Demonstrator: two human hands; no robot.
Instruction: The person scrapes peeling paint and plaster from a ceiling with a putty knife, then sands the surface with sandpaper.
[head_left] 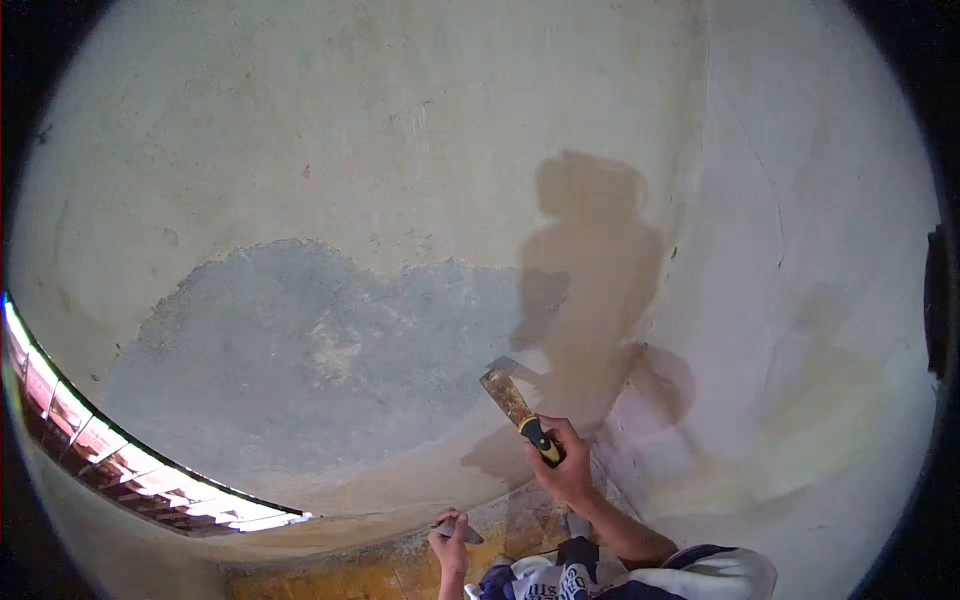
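My right hand (565,465) grips the yellow-and-black handle of a scraper (512,402). Its rusty blade points up and left against the plastered wall (400,130), at the right edge of a big grey patch (300,350) where the coating is off. My left hand (450,540) hangs lower, near the foot of the wall, closed on a small grey flat tool (462,530). My shadow falls on the wall above the scraper.
A second wall (820,300) meets the first at a corner right of the scraper. At lower left a bright opening (130,470) shows a tiled roof outside. An orange-brown strip (350,575) runs along the wall's base. My clothing shows at the bottom edge.
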